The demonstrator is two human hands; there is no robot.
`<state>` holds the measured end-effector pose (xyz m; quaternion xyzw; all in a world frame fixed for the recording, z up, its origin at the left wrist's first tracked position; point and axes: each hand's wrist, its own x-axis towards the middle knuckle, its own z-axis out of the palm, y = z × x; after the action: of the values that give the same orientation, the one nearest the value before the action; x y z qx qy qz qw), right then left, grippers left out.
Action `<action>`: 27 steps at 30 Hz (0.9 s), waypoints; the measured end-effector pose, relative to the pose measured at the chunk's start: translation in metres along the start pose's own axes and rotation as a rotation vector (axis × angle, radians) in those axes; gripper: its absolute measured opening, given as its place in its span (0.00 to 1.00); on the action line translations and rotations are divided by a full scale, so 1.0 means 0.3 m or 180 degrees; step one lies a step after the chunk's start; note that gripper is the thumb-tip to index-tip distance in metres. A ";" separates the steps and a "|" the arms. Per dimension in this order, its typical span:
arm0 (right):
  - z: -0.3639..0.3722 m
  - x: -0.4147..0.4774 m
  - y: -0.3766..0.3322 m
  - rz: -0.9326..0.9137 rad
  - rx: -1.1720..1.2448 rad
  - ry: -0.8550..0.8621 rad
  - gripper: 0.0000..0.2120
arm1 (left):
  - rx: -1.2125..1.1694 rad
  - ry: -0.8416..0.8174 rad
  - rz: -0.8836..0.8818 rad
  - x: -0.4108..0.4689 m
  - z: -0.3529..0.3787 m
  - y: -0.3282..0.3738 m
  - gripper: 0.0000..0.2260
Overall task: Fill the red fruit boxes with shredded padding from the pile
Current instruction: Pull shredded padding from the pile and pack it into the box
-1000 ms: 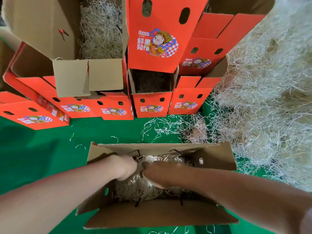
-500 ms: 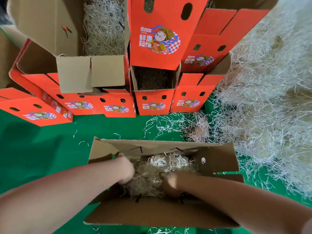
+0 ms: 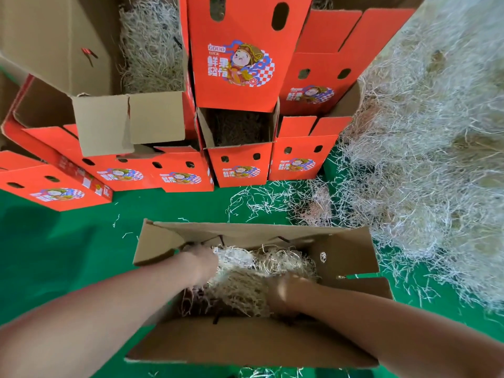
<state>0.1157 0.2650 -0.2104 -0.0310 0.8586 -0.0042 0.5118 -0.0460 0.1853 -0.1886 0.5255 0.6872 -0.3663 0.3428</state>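
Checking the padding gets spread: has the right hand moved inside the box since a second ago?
Yes. The right hand shifted toward the near wall of the box, away from the left hand.

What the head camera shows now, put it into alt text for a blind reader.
A person's left hand and right hand reach into shredded padding inside an open cardboard box on a green surface. Beyond it stand red fruit boxes, some holding padding, and a large pile of padding lies to the right.

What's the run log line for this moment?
step: fill open box | left hand: in box, on padding | right hand: in box, on padding, blurred | pile: right of box
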 end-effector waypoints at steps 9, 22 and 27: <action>-0.086 -0.039 -0.002 -0.0295 0.0210 0.0398 0.11 | 0.1399 0.0157 0.0295 -0.069 -0.038 0.059 0.12; -0.145 0.026 0.003 0.0134 0.0936 0.0517 0.28 | 0.0732 -0.0740 0.0075 -0.023 0.077 0.017 0.22; -0.173 -0.013 -0.023 0.0220 0.0524 0.1146 0.16 | 0.0051 0.0234 0.0263 -0.003 0.051 0.057 0.12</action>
<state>0.0721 0.2571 -0.1821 0.0417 0.9335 -0.0624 0.3506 -0.0278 0.1749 -0.1979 0.5693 0.6740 -0.3378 0.3280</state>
